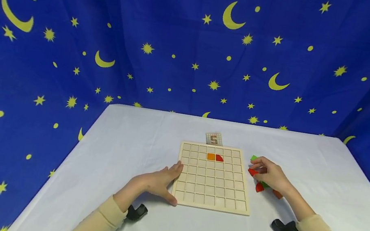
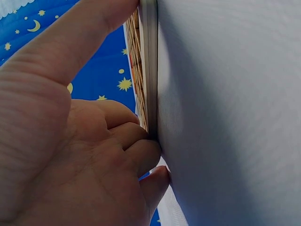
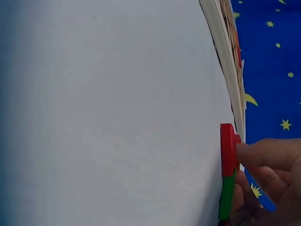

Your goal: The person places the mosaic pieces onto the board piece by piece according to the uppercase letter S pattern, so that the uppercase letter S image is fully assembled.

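A pale wooden grid board [image 1: 212,180] lies flat on the table. In one of its upper rows, an orange square tile [image 1: 211,157] sits beside a red quarter-round tile [image 1: 219,158]. My left hand [image 1: 160,181] touches the board's left side, its thumb at the near corner and the fingers farther up the edge. Right of the board, my right hand [image 1: 272,176] pinches a red piece [image 1: 252,172] between thumb and fingers, just above the tabletop pieces. Around it lie another red piece [image 1: 259,187], a green piece [image 1: 254,158] and an orange-red piece [image 1: 277,194]. My fingers partly hide a second green piece [image 1: 265,184].
A small card [image 1: 214,138] with a gridded S-like figure lies against the board's far edge. White cloth [image 1: 152,134] covers the table. Behind and at the sides hangs a blue curtain [image 1: 185,29] with yellow moons and stars. Black camera mounts [image 1: 284,228] sit at both wrists.
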{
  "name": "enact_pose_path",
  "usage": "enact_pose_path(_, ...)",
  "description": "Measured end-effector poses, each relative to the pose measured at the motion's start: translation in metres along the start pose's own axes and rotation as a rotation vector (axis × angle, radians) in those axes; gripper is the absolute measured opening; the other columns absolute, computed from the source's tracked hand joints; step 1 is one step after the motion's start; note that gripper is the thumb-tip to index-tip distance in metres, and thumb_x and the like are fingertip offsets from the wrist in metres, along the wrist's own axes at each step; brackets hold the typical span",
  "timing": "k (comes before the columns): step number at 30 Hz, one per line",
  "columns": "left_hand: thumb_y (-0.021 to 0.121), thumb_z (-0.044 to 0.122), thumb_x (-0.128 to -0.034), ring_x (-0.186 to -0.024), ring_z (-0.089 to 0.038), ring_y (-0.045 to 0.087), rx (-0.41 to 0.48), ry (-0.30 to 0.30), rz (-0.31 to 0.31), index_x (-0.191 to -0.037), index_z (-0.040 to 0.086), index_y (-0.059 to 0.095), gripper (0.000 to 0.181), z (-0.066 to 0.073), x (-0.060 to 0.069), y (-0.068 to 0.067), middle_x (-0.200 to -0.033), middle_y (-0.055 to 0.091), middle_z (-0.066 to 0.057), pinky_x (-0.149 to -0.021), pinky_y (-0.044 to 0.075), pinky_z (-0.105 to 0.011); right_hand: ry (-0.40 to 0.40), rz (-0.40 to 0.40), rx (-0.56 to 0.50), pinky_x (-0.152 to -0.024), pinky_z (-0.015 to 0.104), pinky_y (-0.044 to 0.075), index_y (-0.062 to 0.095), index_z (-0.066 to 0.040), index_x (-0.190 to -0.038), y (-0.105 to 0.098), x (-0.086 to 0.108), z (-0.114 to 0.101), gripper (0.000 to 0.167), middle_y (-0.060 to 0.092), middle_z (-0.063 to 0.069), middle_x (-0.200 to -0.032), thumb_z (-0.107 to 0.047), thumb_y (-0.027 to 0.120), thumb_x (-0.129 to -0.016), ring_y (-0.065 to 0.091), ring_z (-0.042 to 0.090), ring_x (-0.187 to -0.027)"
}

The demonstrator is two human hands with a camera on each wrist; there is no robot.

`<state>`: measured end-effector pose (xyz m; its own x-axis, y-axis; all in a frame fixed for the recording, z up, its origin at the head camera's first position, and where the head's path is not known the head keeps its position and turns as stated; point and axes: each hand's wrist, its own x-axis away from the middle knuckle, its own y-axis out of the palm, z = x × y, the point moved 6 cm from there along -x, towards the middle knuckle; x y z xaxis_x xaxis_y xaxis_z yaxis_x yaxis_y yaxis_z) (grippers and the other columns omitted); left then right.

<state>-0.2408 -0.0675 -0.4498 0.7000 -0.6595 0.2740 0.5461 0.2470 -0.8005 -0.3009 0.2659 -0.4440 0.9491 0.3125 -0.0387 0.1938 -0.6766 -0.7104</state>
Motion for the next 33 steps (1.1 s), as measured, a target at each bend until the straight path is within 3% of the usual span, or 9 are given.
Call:
enact_pose_path(3, 0.080, 0.042, -0.0721, -0.142, -0.028, 0.005, 0.000, 0.002, -0.001, -0.147, -0.008, 0.006, 0.117, 0.000, 0.000, 0.000, -0.154, -0.001, -0.022, -0.114, 0.008, -0.041, -0.004, -0.004, -0.027, -0.084, 0.046, 0.048, 0.054, 0.003, -0.119, 0.000, -0.002, 0.001, 0.041, 0.065, 0.014, -0.106, 0.001, 0.068, -0.080, 0.059, 0.033, -0.098)
enact_pose_path(8, 0.080, 0.043, -0.0710, -0.142, -0.027, 0.004, -0.005, -0.002, -0.002, -0.148, -0.007, 0.006, 0.118, -0.001, -0.001, 0.002, -0.155, -0.002, -0.021, -0.114, 0.007, -0.040, 0.013, 0.000, -0.015, -0.085, 0.046, 0.048, 0.053, 0.003, -0.118, 0.001, -0.004, 0.004, 0.046, 0.063, 0.014, -0.106, -0.009, 0.075, -0.079, 0.059, 0.031, -0.096)
enact_pose_path(15, 0.081, 0.043, -0.0708, -0.142, -0.026, 0.004, -0.005, -0.004, 0.002, -0.148, -0.007, 0.006, 0.118, -0.001, -0.001, 0.001, -0.155, -0.002, -0.020, -0.114, 0.007, -0.040, -0.018, 0.007, 0.025, -0.083, 0.040, 0.050, 0.056, 0.004, -0.114, 0.000, -0.005, -0.001, 0.039, 0.064, 0.010, -0.100, 0.002, 0.071, -0.078, 0.060, 0.027, -0.093)
enact_pose_path(21, 0.080, 0.043, -0.0714, -0.142, -0.026, 0.004, 0.000, -0.006, -0.002, -0.148, -0.006, 0.006, 0.118, -0.002, 0.000, 0.001, -0.155, -0.003, -0.020, -0.114, 0.007, -0.040, -0.026, 0.011, 0.038, -0.089, 0.047, 0.047, 0.056, 0.004, -0.115, 0.001, -0.004, -0.002, 0.039, 0.065, 0.014, -0.105, 0.002, 0.071, -0.078, 0.059, 0.033, -0.100)
enact_pose_path(28, 0.079, 0.043, -0.0727, -0.142, -0.027, 0.004, -0.003, 0.001, -0.009, -0.148, -0.007, 0.006, 0.116, -0.002, 0.000, 0.000, -0.155, -0.003, -0.021, -0.114, 0.007, -0.041, 0.022, 0.031, 0.072, -0.082, 0.043, 0.050, 0.057, 0.003, -0.111, -0.002, -0.003, 0.003, 0.036, 0.064, 0.011, -0.098, -0.001, 0.072, -0.078, 0.059, 0.028, -0.090)
enact_pose_path(33, 0.079, 0.042, -0.0731, -0.142, -0.028, 0.004, 0.004, 0.006, -0.011, -0.148, -0.007, 0.006, 0.115, -0.001, 0.000, 0.000, -0.155, -0.003, -0.021, -0.114, 0.007, -0.041, 0.011, 0.049, 0.022, -0.082, 0.042, 0.051, 0.056, 0.003, -0.113, -0.011, -0.006, -0.003, 0.037, 0.063, 0.014, -0.102, -0.003, 0.071, -0.081, 0.060, 0.030, -0.094)
